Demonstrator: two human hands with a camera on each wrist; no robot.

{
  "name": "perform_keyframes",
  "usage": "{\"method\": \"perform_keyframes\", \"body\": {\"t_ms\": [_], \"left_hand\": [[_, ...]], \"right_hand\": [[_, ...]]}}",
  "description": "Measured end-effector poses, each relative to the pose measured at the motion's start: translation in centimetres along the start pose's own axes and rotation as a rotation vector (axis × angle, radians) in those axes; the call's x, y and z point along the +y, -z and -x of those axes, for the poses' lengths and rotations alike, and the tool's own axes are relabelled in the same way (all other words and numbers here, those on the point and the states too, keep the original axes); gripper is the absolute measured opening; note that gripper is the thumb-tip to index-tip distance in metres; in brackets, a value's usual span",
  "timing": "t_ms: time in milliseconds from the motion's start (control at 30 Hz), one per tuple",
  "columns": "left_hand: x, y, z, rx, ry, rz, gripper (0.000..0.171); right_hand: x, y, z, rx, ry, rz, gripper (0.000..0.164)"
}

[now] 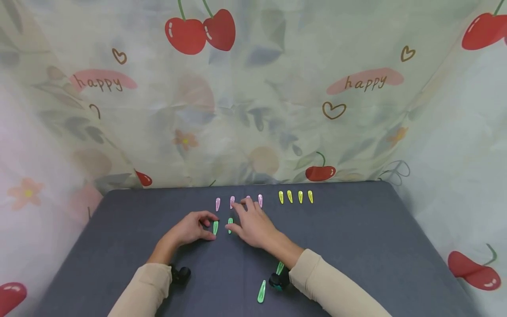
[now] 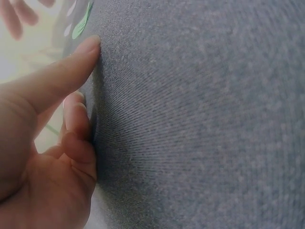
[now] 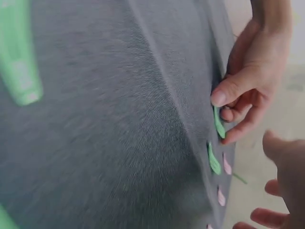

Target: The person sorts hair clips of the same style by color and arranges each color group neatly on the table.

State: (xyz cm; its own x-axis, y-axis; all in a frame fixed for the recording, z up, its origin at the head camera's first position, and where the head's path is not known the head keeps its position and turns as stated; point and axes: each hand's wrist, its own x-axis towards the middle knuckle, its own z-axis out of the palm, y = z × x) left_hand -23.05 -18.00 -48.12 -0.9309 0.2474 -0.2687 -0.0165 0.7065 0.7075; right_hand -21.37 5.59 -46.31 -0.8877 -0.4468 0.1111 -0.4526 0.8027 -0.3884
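My left hand (image 1: 194, 226) lies on the dark table with thumb and index finger at the two ends of a green snap hair clip (image 1: 215, 228), pinching it lengthwise. The right wrist view shows the same clip (image 3: 218, 123) between those fingertips. Just right of it lies a second green clip (image 1: 230, 225). Over the table beside that clip, my right hand (image 1: 253, 224) has its fingers spread and holds nothing. It partly covers the row of pink hair clips (image 1: 218, 204) behind. In the left wrist view a green clip (image 2: 82, 24) shows past the thumb.
Several yellow hair clips (image 1: 300, 197) stand in a row at the back, right of the pink ones. Nearer me lie a loose green clip (image 1: 261, 291) and another (image 1: 280, 267), partly hidden by the right wrist. A printed cloth (image 1: 245, 110) hangs behind the table (image 1: 348, 237).
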Motion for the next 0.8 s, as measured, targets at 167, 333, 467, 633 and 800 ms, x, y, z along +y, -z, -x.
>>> {"method": "perform_keyframes", "body": {"t_ms": [167, 333, 467, 633, 800], "left_hand": [[0.1, 0.0, 0.1, -0.001, 0.0, -0.004, 0.047], [0.1, 0.0, 0.1, 0.004, -0.014, 0.008, 0.046], [-0.1, 0.0, 0.1, 0.001, -0.027, 0.017, 0.047], [-0.2, 0.0, 0.0, -0.001, -0.03, 0.015, 0.047], [-0.2, 0.0, 0.1, -0.005, -0.021, 0.007, 0.047]], "right_hand": [[0.6, 1.1, 2.2, -0.055, 0.066, 0.111, 0.082], [1.9, 1.2, 4.7, -0.036, 0.106, 0.198, 0.086], [3.2, 0.9, 6.8, -0.026, 0.106, 0.217, 0.088], [4.4, 0.5, 9.3, -0.043, 0.07, 0.166, 0.091], [5.0, 0.4, 11.6, -0.058, 0.027, 0.117, 0.094]]}}
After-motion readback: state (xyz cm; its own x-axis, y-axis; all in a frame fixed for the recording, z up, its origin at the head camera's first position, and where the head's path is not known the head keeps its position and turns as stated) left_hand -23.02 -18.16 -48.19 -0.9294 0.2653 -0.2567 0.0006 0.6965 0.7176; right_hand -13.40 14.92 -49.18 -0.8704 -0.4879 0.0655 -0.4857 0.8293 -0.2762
